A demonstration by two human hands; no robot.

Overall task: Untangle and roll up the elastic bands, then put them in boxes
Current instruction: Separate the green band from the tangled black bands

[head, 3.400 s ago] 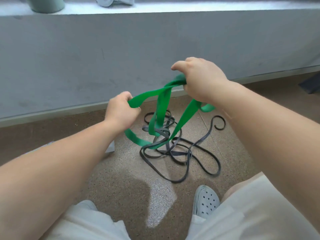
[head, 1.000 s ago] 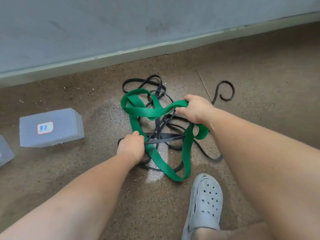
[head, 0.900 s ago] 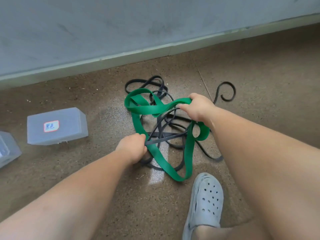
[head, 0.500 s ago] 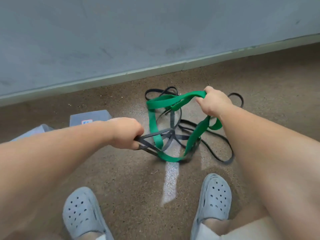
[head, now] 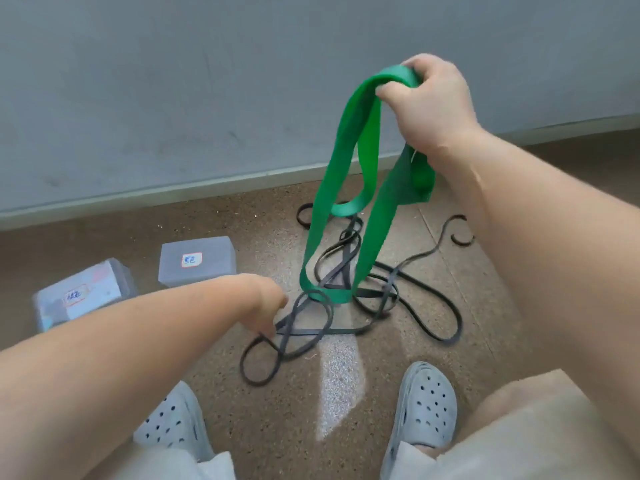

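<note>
While the right hand (head: 429, 102) is raised in front of a grey wall (head: 173, 98), its fingers are curled tightly round the top of a wide green elastic band (head: 338, 161). That band hangs from the fist in long loops. Its lowest fold reaches down to the floor (head: 298, 427), where it lies among the strands of a thin black elastic band (head: 346, 330).

The black band sprawls in a loose tangle across the brown speckled floor. Its loops spread from the middle of the scene to the right, and one curled end lies far right near the right forearm.

The left hand (head: 268, 306) reaches low from the left, with its fingers pointing down onto a near-left loop of the black band. It is blurred, so it is not possible to tell whether it pinches the band or only touches it.

Two translucent grey boxes sit on the floor to the left, well apart from the tangle. Both are lidded and each carries a small label. The farther box (head: 195, 261) is just beyond the left forearm, and the nearer box (head: 83, 292) is at far left.

Nearest to the viewer are the person's two grey perforated clogs, the left clog (head: 173, 424) and the right clog (head: 426, 407), below pale shorts. A bright patch of light (head: 341, 375) lies on the floor between them.
</note>
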